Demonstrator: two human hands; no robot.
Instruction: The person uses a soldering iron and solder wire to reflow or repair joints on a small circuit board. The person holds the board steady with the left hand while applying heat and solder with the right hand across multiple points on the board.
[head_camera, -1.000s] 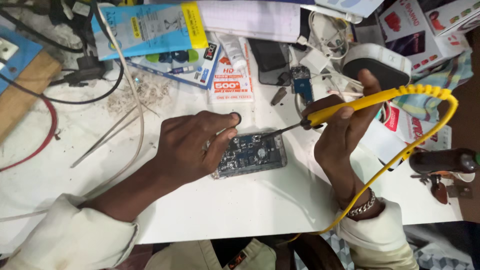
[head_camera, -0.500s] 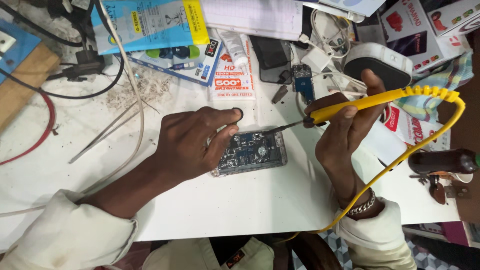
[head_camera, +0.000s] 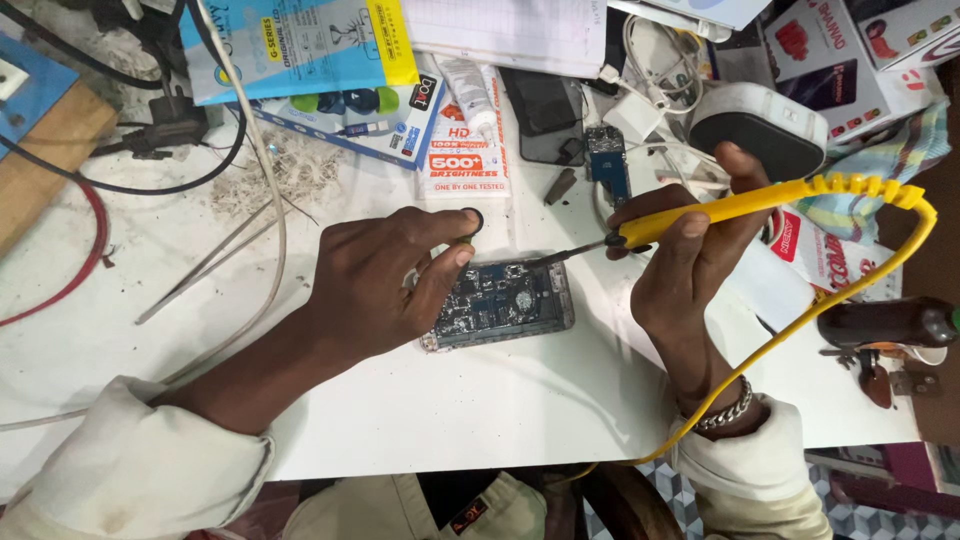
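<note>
Holding the opened phone (head_camera: 500, 305) down with the left hand (head_camera: 385, 280), the right hand (head_camera: 690, 260) grips the yellow soldering iron (head_camera: 740, 205), tip on the board, job seemingly midway.

The circuit board (head_camera: 503, 305) lies on the table (head_camera: 480, 410), seemingly touching the soldering iron (head_camera: 740, 205) tip.

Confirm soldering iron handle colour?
Yellow, as is its cord; the soldering iron shows clearly in the head view.

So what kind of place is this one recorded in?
Most likely a phone or small-electronics repair bench. The right hand holds a yellow soldering iron to an opened phone's circuit board, which the left hand steadies, with boxed accessories and loose cables crowding the white table.
</note>
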